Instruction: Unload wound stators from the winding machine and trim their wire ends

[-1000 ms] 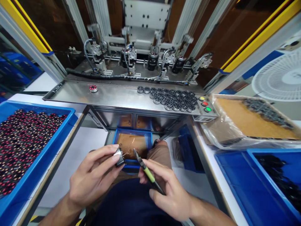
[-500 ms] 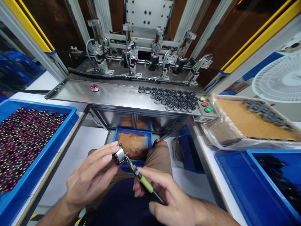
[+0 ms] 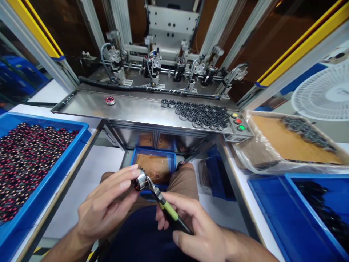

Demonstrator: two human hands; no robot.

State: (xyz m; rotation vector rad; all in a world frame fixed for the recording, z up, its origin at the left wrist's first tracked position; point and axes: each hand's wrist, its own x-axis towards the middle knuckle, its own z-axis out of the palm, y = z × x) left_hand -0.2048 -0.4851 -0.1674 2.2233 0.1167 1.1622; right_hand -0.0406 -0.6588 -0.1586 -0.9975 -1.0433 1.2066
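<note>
Between the thumb and fingers of my left hand point(image 3: 106, 203) is a small round motor part point(image 3: 141, 180) with a silvery side, held tilted above my lap. My right hand point(image 3: 193, 222) is wrapped round the green and black handles of a pair of pliers point(image 3: 169, 211). The pliers' pointed jaws are at the right edge of the motor part, close to or touching it; I cannot tell whether they grip anything. Below them on the floor stands a blue bin lined with brown sheet point(image 3: 149, 165).
A steel shelf point(image 3: 133, 107) bears one red-topped motor point(image 3: 110, 100) and rows of black-topped motor parts point(image 3: 203, 114). To the left is a blue crate point(image 3: 81, 133) full of red and black motors. A plastic-lined box point(image 3: 268, 134) and another blue crate point(image 3: 268, 203) stand right. Machine fixtures point(image 3: 178, 69) rise behind.
The motor part has turned slightly in my left hand and shifted a little right. The pliers' tips have moved slightly with it. At the back, the machine's white plate sits lower.
</note>
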